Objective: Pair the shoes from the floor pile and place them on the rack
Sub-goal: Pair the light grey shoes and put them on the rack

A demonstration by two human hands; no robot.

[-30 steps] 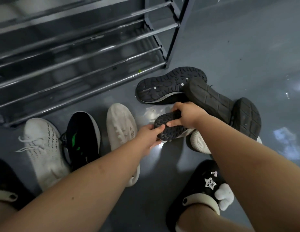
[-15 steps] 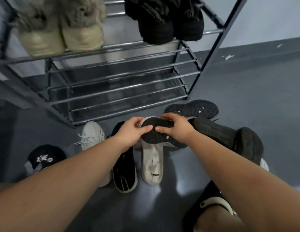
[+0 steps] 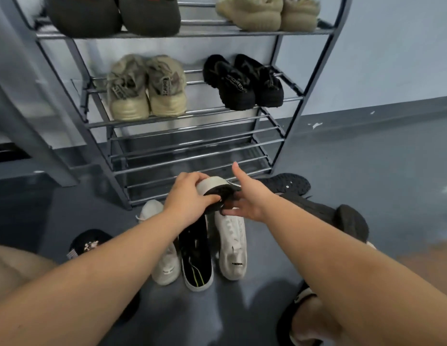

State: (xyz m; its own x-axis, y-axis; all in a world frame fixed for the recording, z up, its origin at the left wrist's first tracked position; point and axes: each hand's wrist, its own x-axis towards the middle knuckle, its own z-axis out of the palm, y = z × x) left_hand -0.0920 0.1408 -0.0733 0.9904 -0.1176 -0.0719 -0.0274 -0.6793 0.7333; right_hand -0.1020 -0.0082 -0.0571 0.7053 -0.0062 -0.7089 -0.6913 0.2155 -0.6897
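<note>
Left hand (image 3: pixel 190 196): fingers curled over the held black-soled shoe (image 3: pixel 215 189), closed grip on its near end; the shoe's white sidewall faces up, its dark sole toward the camera. Right hand (image 3: pixel 247 198): fingers mostly straight, thumb raised, fingertips touching the shoe's right end; it does not wrap the shoe. The shoe is held in the air just in front of the bottom tier of the metal shoe rack (image 3: pixel 197 141), above the floor shoes.

Floor row directly below the hands, at 6 o'clock from the held shoe: white knit sneaker (image 3: pixel 165 265) on the left, black sneaker with green stripe (image 3: pixel 196 258) in the middle, white sneaker with small label (image 3: pixel 232 248) on the right, all side by side and touching or nearly so. At 3 o'clock from the hands: a black sneaker lying sole-up (image 3: pixel 287 184), and another dark shoe (image 3: pixel 342 218) just nearer the camera.

Rack, 12 o'clock: middle tier carries a beige pair (image 3: pixel 145 91) left and a black pair (image 3: pixel 242 81) right. Top visible tier carries a dark pair (image 3: pixel 112 16) left and a pale olive pair (image 3: pixel 267 11) right. The two lowest tiers show only bars.

The person's black slippers are at 8 o'clock (image 3: pixel 89 243) and 5 o'clock (image 3: pixel 292 310) on the grey floor (image 3: pixel 367 158).
</note>
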